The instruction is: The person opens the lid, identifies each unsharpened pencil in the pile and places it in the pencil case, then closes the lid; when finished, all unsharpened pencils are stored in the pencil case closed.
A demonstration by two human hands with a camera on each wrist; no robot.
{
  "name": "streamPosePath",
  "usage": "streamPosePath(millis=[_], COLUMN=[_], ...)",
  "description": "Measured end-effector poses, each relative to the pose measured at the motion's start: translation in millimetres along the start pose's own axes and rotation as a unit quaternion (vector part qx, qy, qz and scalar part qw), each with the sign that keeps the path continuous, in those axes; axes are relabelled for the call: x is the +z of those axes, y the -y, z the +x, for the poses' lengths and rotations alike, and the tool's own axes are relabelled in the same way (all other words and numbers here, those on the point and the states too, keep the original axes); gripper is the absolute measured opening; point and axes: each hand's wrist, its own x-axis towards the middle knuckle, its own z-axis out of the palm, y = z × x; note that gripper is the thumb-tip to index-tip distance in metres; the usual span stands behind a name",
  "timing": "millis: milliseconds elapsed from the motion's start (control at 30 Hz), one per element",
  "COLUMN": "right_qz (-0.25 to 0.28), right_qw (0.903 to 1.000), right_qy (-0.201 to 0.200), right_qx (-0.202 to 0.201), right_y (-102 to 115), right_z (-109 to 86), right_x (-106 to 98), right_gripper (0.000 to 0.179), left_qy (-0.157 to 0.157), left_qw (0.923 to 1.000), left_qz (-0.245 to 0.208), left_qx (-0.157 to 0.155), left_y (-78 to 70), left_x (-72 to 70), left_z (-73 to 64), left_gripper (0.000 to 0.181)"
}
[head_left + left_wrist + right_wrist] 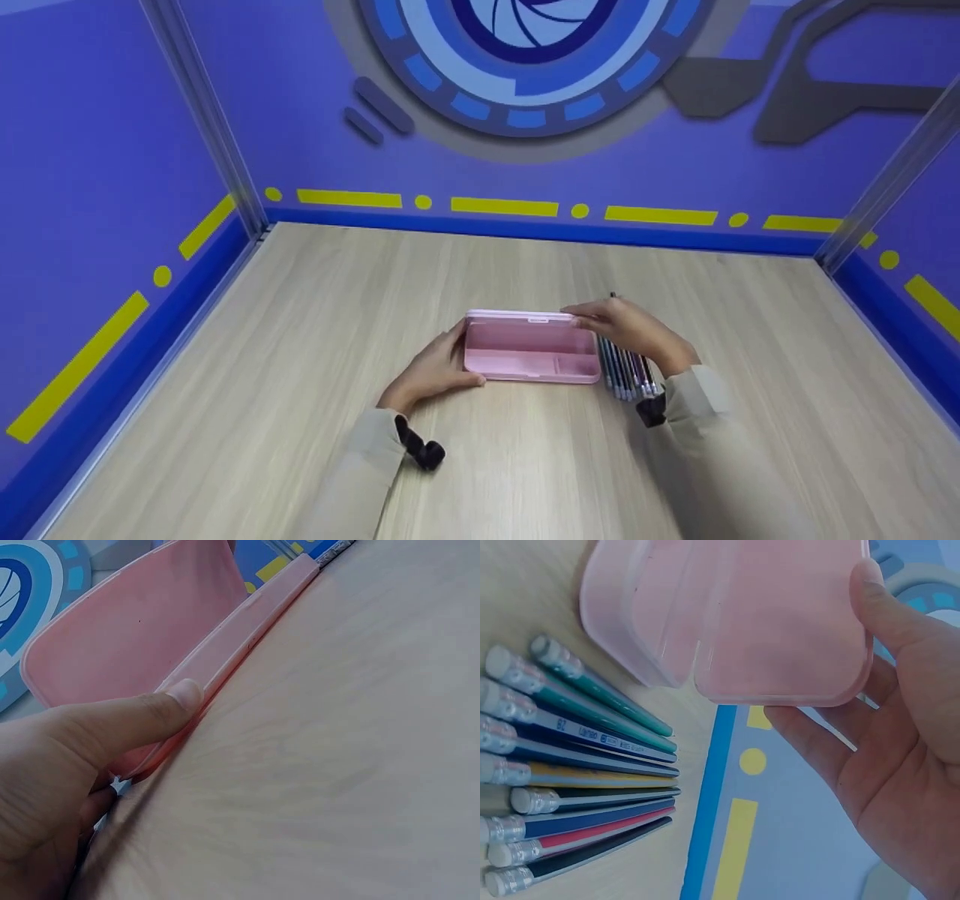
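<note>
A pink plastic pencil case [514,364] sits on the table with its lid [529,337] raised; a small divider shows inside at the right. My left hand [431,367] grips the case at its left end, the thumb [184,696] on the front wall. At the lid's upper right corner, my right hand [634,328] pinches the edge, thumb on one face and fingers behind. Just right of the case lies a row of several pencils [626,371], partly under the right hand. In the right wrist view the pencils [592,754] have white erasers and differently coloured bodies.
The light wood table [360,277] ends at blue walls with yellow marks at the back and both sides. Metal posts [217,142] stand at the back corners. Black camera straps [424,450] are on both wrists, below beige sleeves.
</note>
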Motion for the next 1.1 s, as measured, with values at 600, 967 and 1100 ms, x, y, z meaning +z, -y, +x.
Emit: streamPosePath(millis=[600, 967, 1100], right_qz=[0.03, 0.075, 0.119], right_qw=[0.9962, 0.9793, 0.9678], right_qy=[-0.082, -0.186, -0.213], right_qx=[-0.008, 0.027, 0.063], right_y=[-15, -22, -26], right_z=[-1.8, 1.1, 2.7], right_x=[-8, 5, 9], right_gripper=[0.026, 0.028, 0.036], left_qy=[-0.005, -0.008, -0.004], left_qw=[0.9997, 0.9995, 0.9998], left_qz=[0.007, 0.0, 0.011], left_qx=[-0.022, -0.032, -0.016], left_y=[0.7, -0.7, -0.2], left_x=[0.0, -1.7, -1.3], left_z=[0.8, -1.3, -0.1], left_gripper=[0.112, 0.11, 0.11])
